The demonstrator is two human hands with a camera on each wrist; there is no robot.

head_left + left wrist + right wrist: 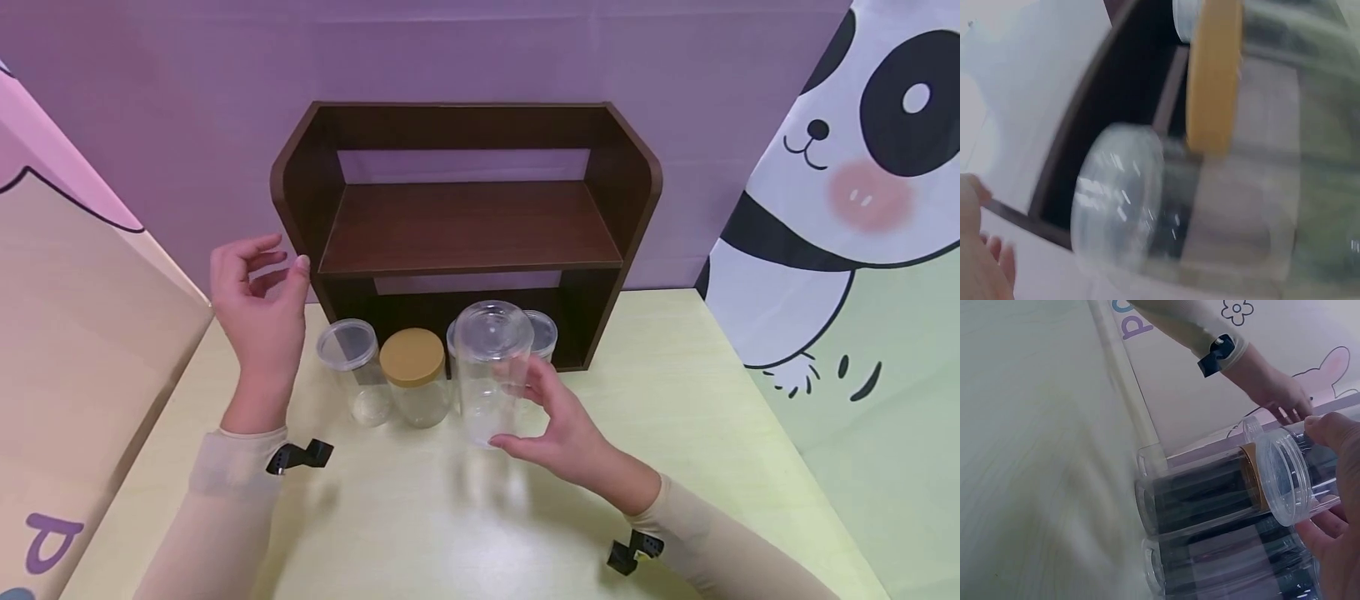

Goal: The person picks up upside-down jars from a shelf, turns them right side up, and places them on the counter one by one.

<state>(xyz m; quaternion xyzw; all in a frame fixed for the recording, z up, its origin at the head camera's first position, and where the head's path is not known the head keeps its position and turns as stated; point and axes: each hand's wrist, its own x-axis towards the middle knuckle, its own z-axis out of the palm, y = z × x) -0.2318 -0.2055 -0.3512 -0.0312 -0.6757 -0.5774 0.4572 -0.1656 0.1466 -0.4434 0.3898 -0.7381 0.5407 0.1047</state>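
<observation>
My right hand (pixel 558 425) grips a clear jar (pixel 491 392), thumb on its near side and fingers behind it. In the right wrist view the held jar (pixel 1285 478) hangs at the height of the other jars' lids. My left hand (pixel 258 321) is raised by the shelf's left side, fingers loosely bent and holding nothing. Nearest to it stands a clear-lidded jar (pixel 352 367). Beside that jar is one with a yellow-brown lid (pixel 412 358). Another clear-lidded jar (pixel 542 329) shows partly behind my right hand, and one more is mostly hidden by the held jar.
A dark brown two-tier shelf (pixel 472 225) stands at the back of the pale table (pixel 390 533), against a purple backdrop. The standing jars are lined up along the shelf's front. Printed panels (pixel 847 250) rise at both sides.
</observation>
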